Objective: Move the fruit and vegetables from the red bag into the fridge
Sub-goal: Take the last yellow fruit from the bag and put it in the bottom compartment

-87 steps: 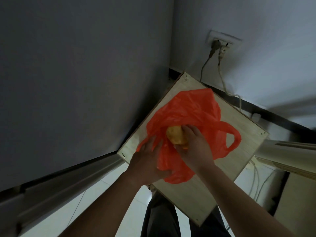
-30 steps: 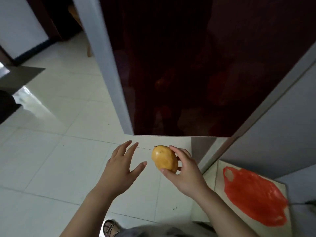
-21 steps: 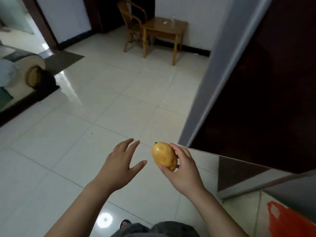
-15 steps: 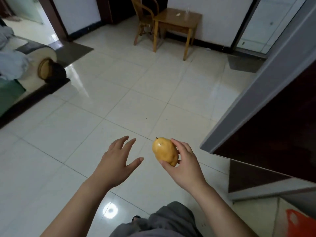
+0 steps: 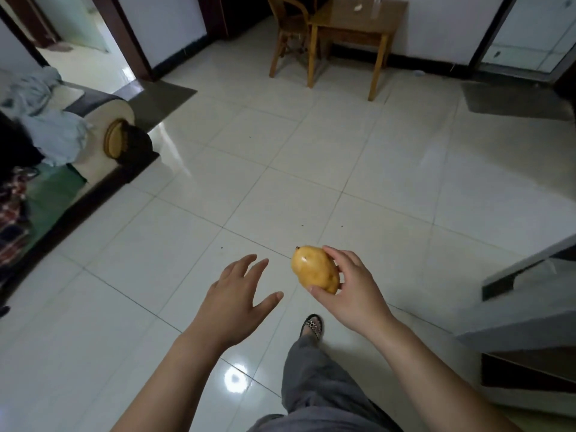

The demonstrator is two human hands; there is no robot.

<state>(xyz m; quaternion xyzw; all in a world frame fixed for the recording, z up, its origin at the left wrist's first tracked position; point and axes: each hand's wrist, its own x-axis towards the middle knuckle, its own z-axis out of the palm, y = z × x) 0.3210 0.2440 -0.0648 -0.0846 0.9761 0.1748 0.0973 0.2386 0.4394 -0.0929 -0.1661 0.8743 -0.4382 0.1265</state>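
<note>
Yellow mango (image 5: 315,269) held mid-air near centre in right hand (image 5: 350,288), fingers curled round it, left hand (image 5: 237,299) beside, empty, fingers spread, white tiled floor (image 5: 311,169) below, wooden table (image 5: 355,20) and chair (image 5: 291,29) far.

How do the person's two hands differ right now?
The right hand grips a yellow fruit; the left hand holds nothing. The left hand's fingers are spread and fairly straight; the right hand's curl round the fruit. Both are held out in front, above the tiled floor.
</note>
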